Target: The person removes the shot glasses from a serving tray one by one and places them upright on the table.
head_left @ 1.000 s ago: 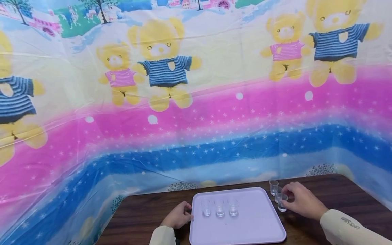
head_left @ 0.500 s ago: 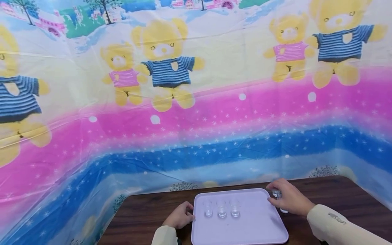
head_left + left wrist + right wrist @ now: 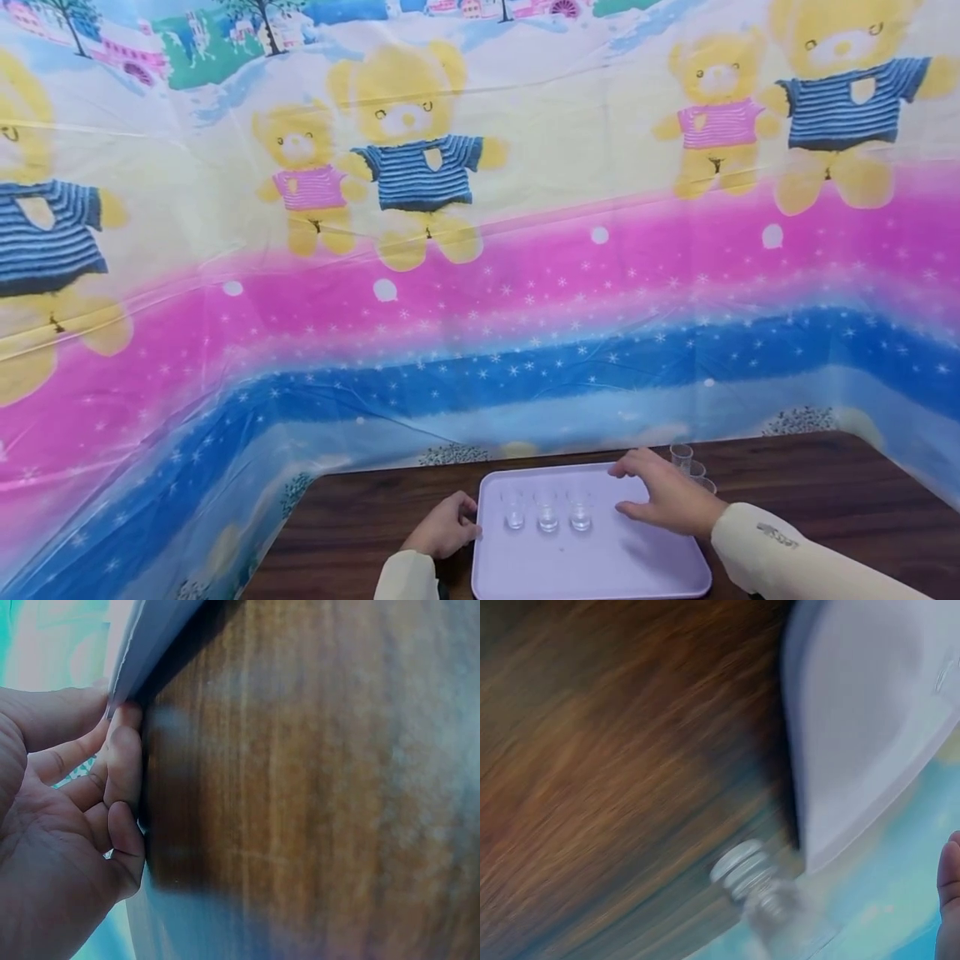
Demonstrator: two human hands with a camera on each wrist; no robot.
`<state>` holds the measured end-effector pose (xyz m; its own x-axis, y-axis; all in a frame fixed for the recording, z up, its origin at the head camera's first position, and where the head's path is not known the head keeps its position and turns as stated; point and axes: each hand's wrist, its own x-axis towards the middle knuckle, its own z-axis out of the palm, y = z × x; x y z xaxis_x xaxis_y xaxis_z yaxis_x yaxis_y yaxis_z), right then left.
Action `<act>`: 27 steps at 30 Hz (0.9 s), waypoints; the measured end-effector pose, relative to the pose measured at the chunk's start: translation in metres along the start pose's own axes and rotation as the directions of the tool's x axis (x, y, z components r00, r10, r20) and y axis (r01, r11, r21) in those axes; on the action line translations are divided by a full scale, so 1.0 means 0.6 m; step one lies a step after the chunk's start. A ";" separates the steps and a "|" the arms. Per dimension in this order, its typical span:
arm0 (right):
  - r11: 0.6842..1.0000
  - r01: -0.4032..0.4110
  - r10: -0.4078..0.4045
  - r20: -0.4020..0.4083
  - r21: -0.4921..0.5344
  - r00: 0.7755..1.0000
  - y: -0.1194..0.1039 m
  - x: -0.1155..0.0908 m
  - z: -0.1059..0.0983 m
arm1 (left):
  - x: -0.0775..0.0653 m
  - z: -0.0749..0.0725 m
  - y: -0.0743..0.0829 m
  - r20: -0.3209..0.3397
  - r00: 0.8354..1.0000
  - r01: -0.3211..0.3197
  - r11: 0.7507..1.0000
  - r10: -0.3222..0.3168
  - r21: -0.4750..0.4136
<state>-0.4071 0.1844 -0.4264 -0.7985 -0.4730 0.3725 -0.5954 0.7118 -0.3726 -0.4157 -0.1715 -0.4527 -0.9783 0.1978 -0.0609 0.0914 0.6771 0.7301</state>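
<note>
My left hand [image 3: 447, 527] pinches the left rim of the pale lilac tray [image 3: 570, 571]; the left wrist view has the thumb above the rim and fingers below. Three clear shot glasses [image 3: 548, 520] stand in a row on the tray, with what looks like clear liquid or thick bases at the bottom. Over the tray's right part hovers my right hand [image 3: 667, 493], thumb and fingers spread apart and holding nothing. Behind it, more clear shot glasses [image 3: 681, 458] stand on the table, partly hidden by the hand; in the right wrist view these glasses [image 3: 754, 881] are blurred.
The tray lies on a dark wooden table [image 3: 360, 525]. A curtain [image 3: 525, 300] printed with teddy bears hangs right behind the table's far edge and around its sides. The standing glasses sit close beside the tray's right rim.
My right hand has left the glasses beside the tray and moved left over the tray, its fingers spreading. The left hand stays at the rim. The head view has shifted slightly.
</note>
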 end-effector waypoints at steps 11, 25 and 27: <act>0.998 0.058 -0.057 0.016 -0.040 0.998 -0.045 0.028 0.045 | 0.002 0.002 -0.003 -0.009 1.000 -0.007 1.000 0.007 -0.003; 0.992 0.012 -0.017 -0.045 -0.127 0.999 -0.066 0.047 0.069 | -0.003 0.001 0.000 -0.021 0.999 -0.028 1.000 0.028 0.000; 0.992 0.006 -0.012 -0.047 -0.127 0.999 -0.065 0.047 0.072 | -0.003 0.001 -0.001 -0.023 0.999 -0.023 1.000 0.023 0.001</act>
<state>-0.4102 0.1206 -0.4381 -0.7862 -0.4567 0.4163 -0.5842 0.7689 -0.2598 -0.4137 -0.1720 -0.4531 -0.9801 0.1964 -0.0286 0.1137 0.6736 0.7303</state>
